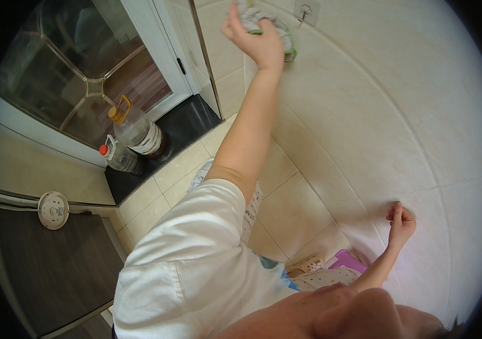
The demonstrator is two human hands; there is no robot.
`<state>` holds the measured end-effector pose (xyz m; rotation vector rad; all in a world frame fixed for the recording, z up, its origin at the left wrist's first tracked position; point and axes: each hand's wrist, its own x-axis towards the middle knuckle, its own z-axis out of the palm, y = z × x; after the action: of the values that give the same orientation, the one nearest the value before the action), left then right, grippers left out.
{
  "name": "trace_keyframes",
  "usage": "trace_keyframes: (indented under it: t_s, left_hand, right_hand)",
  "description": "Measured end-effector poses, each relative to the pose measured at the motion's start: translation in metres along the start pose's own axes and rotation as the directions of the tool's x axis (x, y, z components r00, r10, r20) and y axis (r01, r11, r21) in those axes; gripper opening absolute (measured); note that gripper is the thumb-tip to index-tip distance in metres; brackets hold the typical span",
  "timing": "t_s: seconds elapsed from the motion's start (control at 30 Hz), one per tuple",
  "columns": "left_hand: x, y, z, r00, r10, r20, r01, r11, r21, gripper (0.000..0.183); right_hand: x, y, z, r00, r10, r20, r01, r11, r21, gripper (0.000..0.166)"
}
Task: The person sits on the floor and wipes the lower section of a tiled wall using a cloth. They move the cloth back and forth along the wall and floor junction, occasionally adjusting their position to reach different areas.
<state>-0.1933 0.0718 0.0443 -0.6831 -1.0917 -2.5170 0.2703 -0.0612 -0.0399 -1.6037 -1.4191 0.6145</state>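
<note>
My left hand point(258, 46) reaches far out at the top, its fingers spread over a crumpled white cloth with green edging point(289, 44). The cloth lies against the cream tiled wall point(351, 118), and part of it hides beneath my fingers. At the lower right, my right hand point(402, 224) is close to the same wall. Its fingers are curled in, the thumb lies over them, and nothing shows inside. Whether its knuckles touch the tiles, I cannot tell.
A clear hook point(306, 12) sticks to the wall near the cloth. On a black stone sill point(181, 123) stand a yellow-capped plastic jug point(139, 131) and a red-capped bottle point(122, 157), beside a glass-paned door point(92, 51). A purple plastic object point(349, 260) is by my clog point(311, 263).
</note>
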Motion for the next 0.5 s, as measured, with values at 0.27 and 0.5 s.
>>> trace_keyframes:
  t_s: [0.27, 0.5]
  left_hand:
    - [-0.041, -0.059, 0.006, 0.913, -0.173, 0.369, 0.021, 0.924, 0.382, 0.064]
    - [0.004, -0.097, 0.000, 0.861, -0.060, 0.505, -0.194, 0.879, 0.435, 0.063]
  right_hand:
    - [0.004, 0.010, -0.003, 1.000, -0.002, -0.013, 0.000, 0.996, -0.086, 0.033]
    - [-0.003, 0.001, 0.001, 0.997, 0.018, -0.079, -0.026, 0.995, -0.098, 0.032]
